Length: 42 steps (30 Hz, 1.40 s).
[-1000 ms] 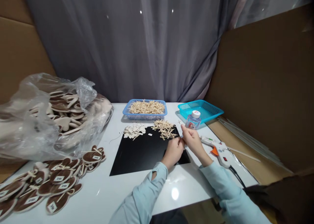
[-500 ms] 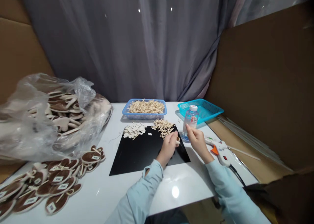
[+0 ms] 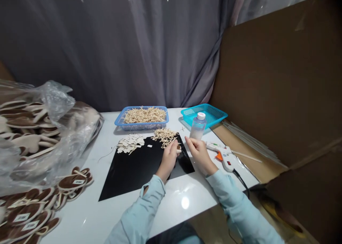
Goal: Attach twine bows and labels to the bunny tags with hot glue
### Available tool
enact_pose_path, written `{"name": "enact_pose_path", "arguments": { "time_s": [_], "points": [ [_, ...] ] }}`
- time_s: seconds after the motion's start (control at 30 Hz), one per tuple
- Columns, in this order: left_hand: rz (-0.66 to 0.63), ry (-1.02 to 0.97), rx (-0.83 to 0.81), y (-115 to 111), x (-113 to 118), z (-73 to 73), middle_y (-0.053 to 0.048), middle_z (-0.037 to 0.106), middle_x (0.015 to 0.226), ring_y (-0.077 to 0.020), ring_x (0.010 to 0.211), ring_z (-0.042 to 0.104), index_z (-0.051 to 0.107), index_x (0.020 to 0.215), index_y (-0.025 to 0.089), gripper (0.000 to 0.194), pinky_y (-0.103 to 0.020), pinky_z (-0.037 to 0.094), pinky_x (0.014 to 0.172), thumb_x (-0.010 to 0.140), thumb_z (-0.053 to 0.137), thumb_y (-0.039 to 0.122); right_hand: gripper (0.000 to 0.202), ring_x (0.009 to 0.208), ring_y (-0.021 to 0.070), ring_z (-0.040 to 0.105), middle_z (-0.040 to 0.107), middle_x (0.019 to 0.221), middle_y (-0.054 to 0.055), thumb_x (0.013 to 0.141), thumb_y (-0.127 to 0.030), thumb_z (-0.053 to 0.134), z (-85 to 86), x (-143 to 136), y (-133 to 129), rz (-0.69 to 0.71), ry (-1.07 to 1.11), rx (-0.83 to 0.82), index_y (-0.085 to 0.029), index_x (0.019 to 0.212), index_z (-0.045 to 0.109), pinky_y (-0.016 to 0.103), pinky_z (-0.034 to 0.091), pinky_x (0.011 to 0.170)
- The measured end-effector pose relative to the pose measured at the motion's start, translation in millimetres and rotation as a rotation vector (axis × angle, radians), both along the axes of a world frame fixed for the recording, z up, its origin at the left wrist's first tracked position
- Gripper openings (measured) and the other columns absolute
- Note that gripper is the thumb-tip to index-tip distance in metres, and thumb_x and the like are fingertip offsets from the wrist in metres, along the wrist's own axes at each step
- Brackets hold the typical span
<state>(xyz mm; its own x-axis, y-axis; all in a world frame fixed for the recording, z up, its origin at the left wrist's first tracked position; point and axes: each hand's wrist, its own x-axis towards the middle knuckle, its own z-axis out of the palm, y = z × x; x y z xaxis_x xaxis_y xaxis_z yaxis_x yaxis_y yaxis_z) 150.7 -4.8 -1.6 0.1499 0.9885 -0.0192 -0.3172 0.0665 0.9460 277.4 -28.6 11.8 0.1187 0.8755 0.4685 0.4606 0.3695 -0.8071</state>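
Gripping a small brown-and-cream piece (image 3: 179, 149) in the left hand (image 3: 168, 159), with fingers curled closed about it; mostly hidden, showing only at the fingertips, above the right part of the black mat (image 3: 128, 176). Holding the right hand (image 3: 200, 155) just beside, apart from the left, with fingers curled closed and thumb raised; cannot tell of anything pinched inside.

Noted just beyond the right fingers: clear bottle (image 3: 198, 127) with white cap, upright. Beyond that, turquoise basket (image 3: 216, 121). To the right of the same fingers, white glue gun (image 3: 227, 160) with orange trigger, lying on its side.

Seen just beyond the left fingers: heap of cord bows (image 3: 164, 135). Farther beyond, blue basket (image 3: 141, 126) filled with more bows. Left of those fingers, white labels (image 3: 130, 143) in a pile; well off to the left, brown labelled pieces (image 3: 72, 182) near a plastic bag (image 3: 64, 130).
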Motion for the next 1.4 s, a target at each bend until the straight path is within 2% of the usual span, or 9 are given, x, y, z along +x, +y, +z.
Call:
{"name": "enact_pose_path", "arguments": {
  "time_s": [0.23,0.37,0.53,0.73,0.87,1.03,1.17,1.27,1.4],
  "points": [
    [0.001,0.010,-0.019,0.3,-0.3,-2.6,0.003,0.052,0.061,-0.0118,0.057,0.050,0.057,0.067,0.018,0.043,-0.022,0.041,0.056,0.063,0.071,0.059,0.043,0.052,0.0116,0.036,0.036,0.053,-0.006,0.091,-0.047,0.052,0.5,-0.9,-18.2,-0.036,0.032,-0.032,-0.021,0.058,0.042,0.026,0.029,0.052],
    [-0.006,0.015,-0.027,-1.2,0.8,-2.4,0.003,0.052,0.062,-0.0112,0.056,0.049,0.059,0.069,0.017,0.043,-0.022,0.040,0.055,0.063,0.070,0.059,0.028,0.084,0.0194,0.062,0.067,0.092,0.005,0.093,-0.046,0.049,-6.2,-2.9,-43.5,-0.081,0.127,-0.071,-0.022,0.096,0.062,0.029,0.047,0.076],
    [0.003,0.026,-0.031,0.0,0.4,-2.8,0.005,0.048,0.057,-0.0094,0.051,0.044,0.057,0.065,0.018,0.044,-0.021,0.035,0.050,0.062,0.071,0.059,0.057,0.134,0.0246,0.044,0.050,0.145,0.008,0.090,-0.055,0.053,-31.8,0.7,-76.8,-0.100,0.584,-0.205,-0.029,0.140,0.045,0.043,0.034,0.112],
    [0.002,0.047,-0.025,1.5,-1.4,-5.5,0.006,0.045,0.054,-0.0093,0.049,0.043,0.057,0.066,0.018,0.043,-0.022,0.035,0.050,0.063,0.070,0.059,0.071,0.136,0.0285,0.042,0.048,0.147,0.008,0.080,-0.065,0.059,-63.6,22.8,-116.2,-0.155,0.854,-0.207,-0.034,0.142,0.045,0.046,0.043,0.106],
    [-0.002,0.073,0.027,-4.2,-4.3,1.8,0.005,0.048,0.056,-0.0113,0.052,0.045,0.059,0.068,0.018,0.042,-0.023,0.036,0.051,0.066,0.068,0.059,0.064,0.133,0.0318,0.046,0.048,0.146,0.008,0.078,-0.061,0.064,-51.7,20.2,-153.4,-0.259,0.878,-0.176,-0.033,0.134,0.053,0.047,0.046,0.103],
    [-0.048,0.111,0.155,-49.5,-12.8,25.8,0.001,0.054,0.063,-0.0154,0.062,0.052,0.058,0.064,0.020,0.038,-0.025,0.041,0.060,0.076,0.064,0.055,0.039,0.114,0.0293,0.060,0.063,0.127,0.008,0.082,-0.051,0.066,-17.4,0.6,-197.2,-0.457,0.602,-0.117,-0.030,0.115,0.065,0.038,0.053,0.093],
    [-0.164,0.202,0.258,-114.0,-21.4,40.2,-0.001,0.055,0.061,-0.0185,0.062,0.054,0.053,0.062,0.022,0.037,-0.027,0.043,0.059,0.087,0.054,0.051,0.029,0.076,0.0234,0.067,0.070,0.096,0.009,0.077,-0.039,0.074,-1.4,-18.0,-209.2,-0.179,0.521,-0.208,-0.028,0.103,0.069,0.032,0.059,0.067],
    [-0.182,0.258,0.309,-154.9,-28.2,44.7,-0.002,0.053,0.061,-0.0185,0.059,0.051,0.050,0.063,0.024,0.035,-0.029,0.040,0.058,0.090,0.050,0.046,0.028,0.070,0.0208,0.066,0.069,0.089,0.008,0.078,-0.037,0.073,10.9,-37.4,-208.8,0.014,0.627,-0.241,-0.029,0.104,0.068,0.030,0.059,0.060],
    [-0.132,0.267,0.200,-189.3,-38.6,41.6,-0.003,0.054,0.066,-0.0212,0.064,0.050,0.053,0.065,0.025,0.032,-0.030,0.039,0.057,0.086,0.056,0.049,0.023,0.061,0.0162,0.062,0.066,0.076,0.004,0.073,-0.036,0.078,25.6,-55.6,-210.7,0.099,0.755,-0.250,-0.024,0.091,0.069,0.025,0.056,0.054]
  ]
}}
